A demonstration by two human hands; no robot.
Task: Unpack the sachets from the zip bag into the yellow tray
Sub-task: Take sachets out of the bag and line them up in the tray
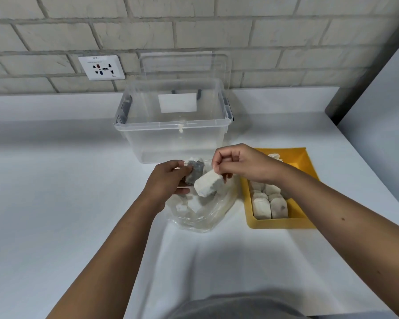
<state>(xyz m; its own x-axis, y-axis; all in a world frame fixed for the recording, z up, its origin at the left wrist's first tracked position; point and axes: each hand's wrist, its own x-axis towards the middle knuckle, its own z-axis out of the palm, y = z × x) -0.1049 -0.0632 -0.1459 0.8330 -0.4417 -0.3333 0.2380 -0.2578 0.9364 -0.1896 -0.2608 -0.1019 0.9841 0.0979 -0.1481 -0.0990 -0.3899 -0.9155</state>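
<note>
White table [55, 169]. Clear bin [171, 139], at back. Yellow tray [306, 162], right, rows of sachets [270, 207] inside. Zip bag [200, 217], centre, beside tray, mouth gripped by left hand [166, 180]. Right hand [237, 164], pinching one white sachet [207, 185] above bag.

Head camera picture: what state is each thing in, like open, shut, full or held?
Zip bag: open, lying on the table, sachets left inside.
White sachet: pinched by the right hand, lifted above the bag.
Left hand: grips the bag's mouth.
Yellow tray: partly filled with sachets.
Clear box: open, lid off.
Lid: leaning against the wall behind the box.
</note>
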